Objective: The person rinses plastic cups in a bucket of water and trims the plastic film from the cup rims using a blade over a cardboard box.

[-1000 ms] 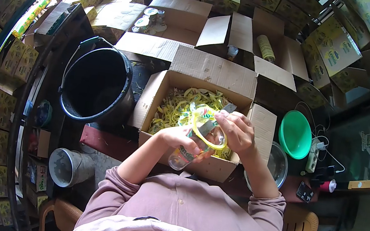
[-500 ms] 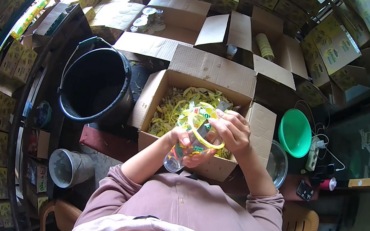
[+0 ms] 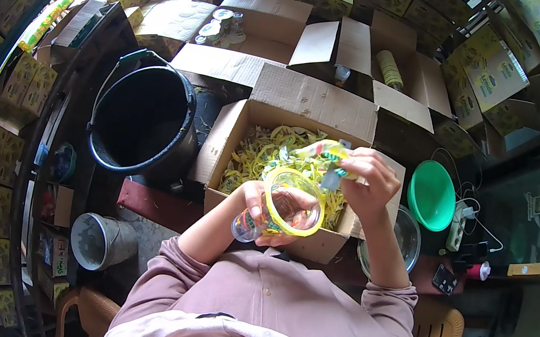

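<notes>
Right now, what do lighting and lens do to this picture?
Head view: glare bleaches the boxes at upper left; head view: the bucket has an inside sunk in shadow; head view: wide-lens distortion bows the rack upright, with black corners; head view: print on the cup is too small to read.

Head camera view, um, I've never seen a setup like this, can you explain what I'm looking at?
There's no machine here, just a person's two bare hands. One camera worn on the head, looking forward and down, takes every picture. The left hand holds a clear jar with a yellow rim; the right hand pinches a yellow strip. Below and beyond the hands sits an open carton of tangled yellow strips, with a black bucket to its left and a green bowl to its right.
</notes>
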`<state>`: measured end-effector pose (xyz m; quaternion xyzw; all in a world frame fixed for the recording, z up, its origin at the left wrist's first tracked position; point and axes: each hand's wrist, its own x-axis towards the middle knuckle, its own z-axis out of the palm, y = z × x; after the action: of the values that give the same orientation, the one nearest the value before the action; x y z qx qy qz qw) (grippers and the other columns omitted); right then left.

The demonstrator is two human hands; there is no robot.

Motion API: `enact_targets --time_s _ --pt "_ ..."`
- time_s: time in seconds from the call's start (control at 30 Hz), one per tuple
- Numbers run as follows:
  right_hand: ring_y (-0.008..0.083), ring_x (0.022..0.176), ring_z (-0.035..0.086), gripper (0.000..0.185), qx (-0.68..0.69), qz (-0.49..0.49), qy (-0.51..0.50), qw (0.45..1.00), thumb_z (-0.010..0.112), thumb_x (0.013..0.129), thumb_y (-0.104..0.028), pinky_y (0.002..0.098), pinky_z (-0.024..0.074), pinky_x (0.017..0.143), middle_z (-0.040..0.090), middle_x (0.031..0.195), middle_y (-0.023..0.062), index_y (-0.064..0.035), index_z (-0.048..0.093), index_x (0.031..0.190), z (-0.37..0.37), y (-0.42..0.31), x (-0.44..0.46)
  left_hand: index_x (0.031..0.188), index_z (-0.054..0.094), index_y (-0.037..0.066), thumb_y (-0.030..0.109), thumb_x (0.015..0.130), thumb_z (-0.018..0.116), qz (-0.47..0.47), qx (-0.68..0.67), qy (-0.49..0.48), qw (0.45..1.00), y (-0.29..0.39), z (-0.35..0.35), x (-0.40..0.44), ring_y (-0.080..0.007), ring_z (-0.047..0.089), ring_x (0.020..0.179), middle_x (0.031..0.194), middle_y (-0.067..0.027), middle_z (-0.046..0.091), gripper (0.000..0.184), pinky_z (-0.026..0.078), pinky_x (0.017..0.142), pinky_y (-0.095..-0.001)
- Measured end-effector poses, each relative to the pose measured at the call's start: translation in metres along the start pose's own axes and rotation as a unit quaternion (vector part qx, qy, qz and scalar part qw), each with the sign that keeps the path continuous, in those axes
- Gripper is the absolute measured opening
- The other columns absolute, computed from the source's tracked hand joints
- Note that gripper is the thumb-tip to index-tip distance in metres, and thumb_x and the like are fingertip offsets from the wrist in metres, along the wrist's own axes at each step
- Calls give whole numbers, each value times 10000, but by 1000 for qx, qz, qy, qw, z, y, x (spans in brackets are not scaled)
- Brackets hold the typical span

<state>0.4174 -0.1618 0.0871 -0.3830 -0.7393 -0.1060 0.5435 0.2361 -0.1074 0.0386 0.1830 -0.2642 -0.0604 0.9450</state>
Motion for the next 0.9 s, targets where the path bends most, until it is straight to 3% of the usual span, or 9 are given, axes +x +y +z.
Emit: enact_targets --time_s 0.17,0.3,0.33,0.37,0.47,0.57,0.6,0.73,0.9 --pt "195 627 613 197 -33 108 55 992 626 590 78 261 477 567 614 680 71 -42 600 744 0 6 -7 1089 324 -67 170 599 697 26 40 2 999 0 14 -1 -260 577 544 777 -245 522 660 473 434 -291" --pt "163 577 589 196 -32 318 -79 944 644 618 50 258 461 551 604 669 93 -40 607 789 5 9 -22 1086 311 -20 112 590 706 -13 143 -3 990 19 15 -7 -271 587 549 825 -263 511 647 498 467 -297" --pt "164 575 591 230 -15 341 -145 929 601 638 50 266 466 555 601 657 108 -45 608 847 5 10 -29 1094 301 14 106 581 730 -28 144 34 989 22 18 -11 -241 594 647 897 -231 507 675 507 521 -288" --pt "210 596 607 452 -16 386 -228 894 538 638 52 303 483 590 606 660 134 -54 554 1078 5 15 -39 1091 306 17 113 578 737 -10 184 60 981 24 20 -13 -235 585 707 930 -215 503 676 505 552 -283" --pt "282 619 612 782 -50 453 -342 822 488 605 59 353 494 669 610 673 167 -44 248 1343 9 10 -57 1132 321 23 156 600 739 25 336 101 936 31 20 -20 -197 508 972 1076 -146 477 689 475 740 -280" --pt "266 626 616 724 -32 454 -279 845 486 618 60 345 499 663 611 676 163 -43 313 1313 3 2 -56 1204 300 10 175 629 719 48 431 185 882 34 26 -23 -186 501 989 1079 -139 480 731 440 818 -286" --pt "230 638 622 521 -4 446 -209 870 544 648 65 319 497 625 614 696 139 -21 497 1159 2 4 -63 1260 262 8 207 656 689 75 470 257 841 33 45 -18 -172 509 968 1074 -127 489 765 418 844 -288" --pt "164 616 601 111 -88 353 -84 928 649 680 33 256 467 560 609 707 86 -22 622 773 -10 -11 -41 1279 234 16 206 679 635 106 497 261 820 24 45 -19 -153 519 909 1057 -116 492 747 409 821 -270" --pt "177 644 596 172 -96 144 20 985 665 640 54 257 467 578 605 710 66 -44 628 776 -20 -34 -9 1313 175 35 135 644 697 105 547 254 791 17 46 -15 -138 509 872 1013 -107 503 855 414 783 -252"
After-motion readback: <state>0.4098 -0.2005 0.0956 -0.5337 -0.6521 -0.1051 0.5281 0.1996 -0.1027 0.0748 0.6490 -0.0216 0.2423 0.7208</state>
